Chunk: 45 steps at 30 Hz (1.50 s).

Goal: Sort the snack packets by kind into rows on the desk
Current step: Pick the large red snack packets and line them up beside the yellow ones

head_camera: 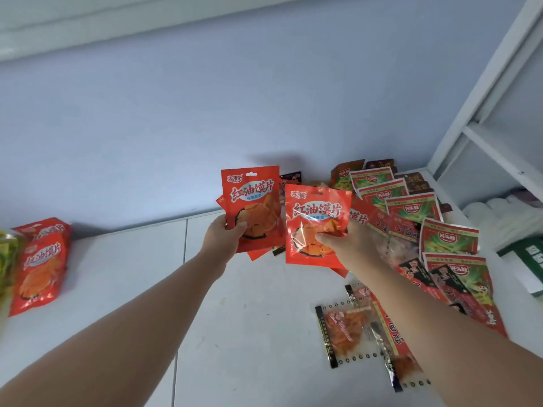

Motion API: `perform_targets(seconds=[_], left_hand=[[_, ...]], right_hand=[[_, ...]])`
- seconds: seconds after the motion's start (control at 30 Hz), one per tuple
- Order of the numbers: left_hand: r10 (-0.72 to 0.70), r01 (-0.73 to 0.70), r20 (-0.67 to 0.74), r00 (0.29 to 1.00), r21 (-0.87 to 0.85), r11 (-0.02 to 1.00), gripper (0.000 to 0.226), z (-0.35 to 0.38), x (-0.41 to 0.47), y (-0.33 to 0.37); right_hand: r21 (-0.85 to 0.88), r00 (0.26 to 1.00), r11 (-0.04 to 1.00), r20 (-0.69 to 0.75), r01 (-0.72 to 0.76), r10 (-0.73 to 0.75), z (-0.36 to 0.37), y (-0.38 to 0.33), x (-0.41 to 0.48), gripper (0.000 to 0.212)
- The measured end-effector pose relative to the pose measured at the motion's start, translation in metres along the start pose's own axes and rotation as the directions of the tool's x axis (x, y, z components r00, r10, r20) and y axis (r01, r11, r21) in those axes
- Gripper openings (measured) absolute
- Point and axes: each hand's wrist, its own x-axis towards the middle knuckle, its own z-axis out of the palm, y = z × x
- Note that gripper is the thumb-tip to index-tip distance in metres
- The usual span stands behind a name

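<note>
Over the middle of the white bench (235,333), both hands were raised at once. The left hand (221,237) had its grip closed on the lower edge of the left packet (252,201), thumb across the front. The right hand (342,245) pinched the lower part of the right packet (317,218), held just beside it and a little lower. Both were orange-red chip packets of one kind, upright with their faces toward the person.

To my eye the job was to carry both well across to the matching row (39,259) at the far left. I would lay them flat and face up beside that row, tops the same way and edges not overlapping, the left hand's first since it was nearer.

Counting the chip packets, I made two in the hands and two clearly in the row. At least two more corners showed under the held pair. In the mixed heap (405,230) on the right I counted five green-fronted packets (412,208), with perhaps a sixth half hidden at the back. At least two clear black-edged packets (343,327) lay nearer the front. The dark red ones were too overlapped to count.
</note>
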Motion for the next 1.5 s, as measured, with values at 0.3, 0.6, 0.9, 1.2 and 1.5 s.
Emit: perform_targets(seconds=[0.3,0.6,0.9,1.2,1.5], left_hand=[[0.010,0.048,0.220,0.975,-0.255,0.966,0.031,-0.056,-0.026,-0.005],[0.076,0.003,0.311,0.947,-0.245,0.969,0.047,-0.116,-0.026,-0.029],[0.077,0.014,0.362,0.929,-0.242,0.970,0.048,-0.208,-0.012,-0.062],[0.092,-0.017,0.348,0.933,-0.213,0.977,0.047,-0.269,-0.022,-0.079],[0.015,0.016,0.152,0.988,-0.200,0.980,0.040,-0.296,-0.042,-0.096]], right_hand=[[0.135,0.983,0.991,0.180,-0.004,-0.020,0.052,-0.035,-0.012,0.019],[0.132,0.980,0.991,0.193,0.028,-0.054,0.111,-0.065,-0.046,0.028],[0.119,0.986,0.993,0.164,0.008,-0.028,0.196,-0.091,-0.098,0.024],[0.114,0.983,0.993,0.179,0.013,-0.033,0.246,-0.110,-0.131,0.016],[0.137,0.957,0.990,0.284,0.022,-0.061,0.260,-0.116,-0.134,0.018]])
